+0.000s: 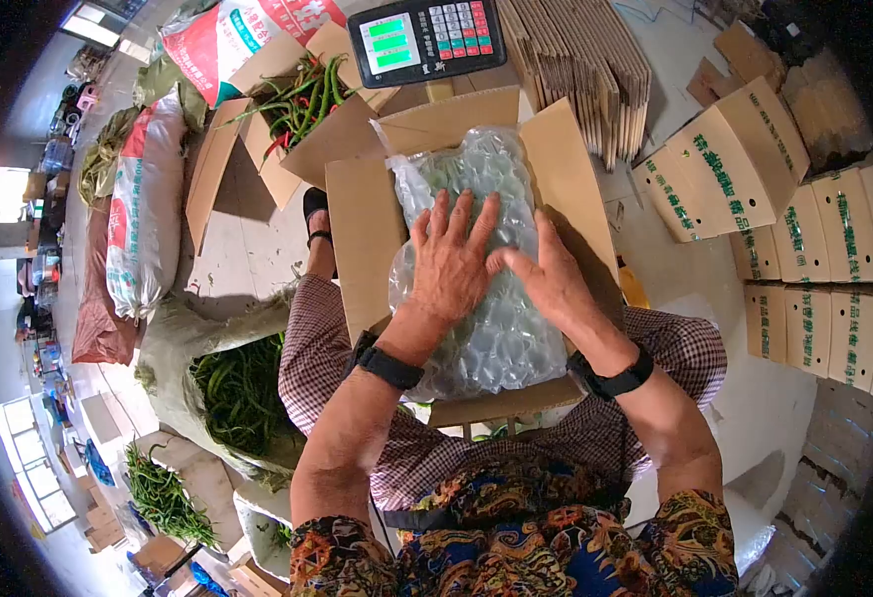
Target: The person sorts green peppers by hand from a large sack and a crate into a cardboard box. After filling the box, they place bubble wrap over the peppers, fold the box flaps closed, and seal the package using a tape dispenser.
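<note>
An open cardboard box (365, 239) stands between my knees with its flaps up. Clear bubble wrap (501, 338) covers what is inside, and something green shows faintly through it. My left hand (453, 257) lies flat on the wrap with its fingers spread. To its right, my right hand (551, 269) rests along the wrap's right side, fingers extended and thumb reaching toward my left hand. Neither hand grips anything. Behind the box is a scale (426, 42) with a green lit display.
An open box of green and red peppers (312, 99) is at upper left. Left of my legs lies a sack of green peppers (242, 393). Flattened cardboard (581, 70) leans behind the box. Printed cartons (804, 234) are stacked at right.
</note>
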Available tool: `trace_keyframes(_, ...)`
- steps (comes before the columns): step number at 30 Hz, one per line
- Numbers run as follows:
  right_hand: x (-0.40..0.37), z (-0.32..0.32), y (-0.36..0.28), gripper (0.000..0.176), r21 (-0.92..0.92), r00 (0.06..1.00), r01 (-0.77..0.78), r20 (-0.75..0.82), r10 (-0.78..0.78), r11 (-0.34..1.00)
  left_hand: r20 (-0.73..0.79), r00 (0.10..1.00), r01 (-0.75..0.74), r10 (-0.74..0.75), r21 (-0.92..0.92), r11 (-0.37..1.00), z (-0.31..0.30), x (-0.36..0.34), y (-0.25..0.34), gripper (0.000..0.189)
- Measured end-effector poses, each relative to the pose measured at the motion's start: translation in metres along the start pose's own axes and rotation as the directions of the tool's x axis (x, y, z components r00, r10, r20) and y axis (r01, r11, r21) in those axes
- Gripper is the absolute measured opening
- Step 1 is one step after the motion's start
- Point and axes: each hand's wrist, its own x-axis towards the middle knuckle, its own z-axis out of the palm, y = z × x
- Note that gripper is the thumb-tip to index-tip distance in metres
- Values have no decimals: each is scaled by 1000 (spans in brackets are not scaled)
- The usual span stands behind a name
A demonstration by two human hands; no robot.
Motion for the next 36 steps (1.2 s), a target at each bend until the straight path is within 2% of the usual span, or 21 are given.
trace_keyframes(1,-8,1,3,71,-281,985,163,-11,-173,946,-2,1000,10,-10,-7,1000,3,1,0,67)
trace_keyframes(2,-18,-1,4,71,-282,985,161,-9,-170,946,0,1000,12,-12,-9,1000,6,1,-1,67)
trace_keyframes(4,-33,-10,-20,73,-638,973,205,213,-86,743,-11,999,51,-51,-20,999,5,2,-2,62)
trace_keyframes(5,-33,-8,-17,73,-636,972,209,217,-88,743,-10,998,55,-56,-18,998,5,3,-3,62)
trace_keyframes(7,-33,0,2,62,-732,940,337,289,-178,592,-57,996,67,-69,-29,997,8,2,-1,60)
trace_keyframes(8,-30,8,15,57,-807,925,361,248,-287,468,-61,996,68,-70,-27,997,11,2,0,60)
trace_keyframes(12,-20,1,-10,56,-823,926,368,281,-254,433,-44,991,125,-128,-59,990,16,0,-3,60)
trace_keyframes(13,-16,-14,-44,60,-802,909,371,417,-6,469,-34,988,149,-153,-89,985,14,0,-5,57)
trace_keyframes(14,-14,-20,-63,63,-783,811,364,533,242,503,-38,986,158,-161,-81,984,16,-3,-7,57)
trace_keyframes(15,-10,-16,-66,63,-781,811,372,536,234,502,-52,986,152,-158,-97,984,18,-2,-8,54)
trace_keyframes(16,-7,-14,-67,64,-675,868,432,491,-73,598,-67,987,140,-149,-117,983,19,0,-9,52)
trace_keyframes(17,-3,-12,-67,65,-557,855,516,370,-362,650,-74,986,137,-146,-118,984,20,1,-10,52)
trace_keyframes(18,10,0,-61,63,-501,869,494,267,-416,711,-57,995,68,-77,-153,986,18,1,-12,51)
trace_keyframes(19,21,9,-48,63,-501,867,498,267,-421,708,-41,999,1,-9,-185,983,14,1,-14,50)
trace_keyframes(21,39,34,-17,65,-534,917,357,43,-397,766,-86,994,-78,63,-183,980,31,2,-30,47)
trace_keyframes(23,45,49,5,68,-578,941,296,42,-334,760,-138,960,123,-245,-577,808,35,1,-34,45)
trace_keyframes(25,43,52,10,65,-516,928,299,-39,-370,803,-126,955,151,-269,-574,805,16,-3,-27,44)
trace_keyframes(27,40,52,14,62,-602,920,314,2,-391,734,-87,944,291,-317,-227,929,-3,-13,-18,45)
trace_keyframes(32,34,49,-4,59,-624,928,301,16,-373,721,-132,943,292,-305,-109,950,-25,-56,-13,45)
trace_keyframes(34,35,49,-3,59,-630,927,300,14,-375,717,-33,972,236,-234,61,970,-44,-70,-9,49)
trace_keyframes(36,38,49,1,60,-633,927,293,4,-375,717,31,969,246,-246,5,969,-57,-82,5,52)
